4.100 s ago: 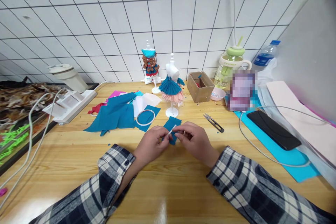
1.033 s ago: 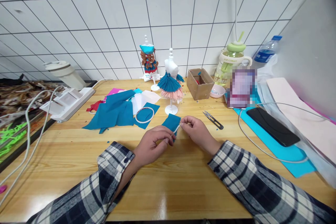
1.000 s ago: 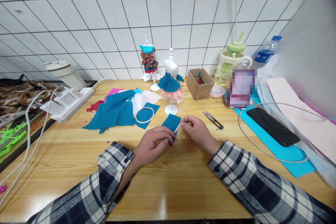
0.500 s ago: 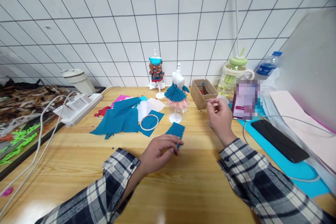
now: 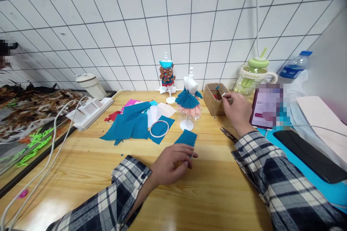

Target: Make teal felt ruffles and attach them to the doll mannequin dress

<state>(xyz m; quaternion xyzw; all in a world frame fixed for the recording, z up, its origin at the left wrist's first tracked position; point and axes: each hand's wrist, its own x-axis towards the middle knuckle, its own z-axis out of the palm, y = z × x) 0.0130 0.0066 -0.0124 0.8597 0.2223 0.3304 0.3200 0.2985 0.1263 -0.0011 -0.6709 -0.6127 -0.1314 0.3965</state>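
My right hand (image 5: 239, 111) is at the right rim of a small cardboard box (image 5: 213, 106), its thumb and forefinger pinched on a small white piece (image 5: 223, 95). Below that wrist lies a dark, pointed pair of scissors (image 5: 228, 134), partly hidden by the sleeve. My left hand (image 5: 172, 164) rests on the near end of a teal strip (image 5: 187, 138) with a jagged right edge; its fingers are loosely bent, thumb apart. Just beyond stands a white miniature dress form (image 5: 190, 85) in a teal and peach pleated skirt (image 5: 188, 99).
Teal sheets (image 5: 130, 122) and a white ring (image 5: 159, 129) lie left of centre. Behind stands a second dressed form (image 5: 166, 74). A power strip (image 5: 93, 113) and cables are at left. A phone (image 5: 265, 108), a green-lidded jug (image 5: 255, 72) and a black slab (image 5: 309, 155) occupy the right.
My right hand has moved from in front of the box up to its right rim, and the scissors show more. The left hand stays on the teal strip. The view has shifted slightly.
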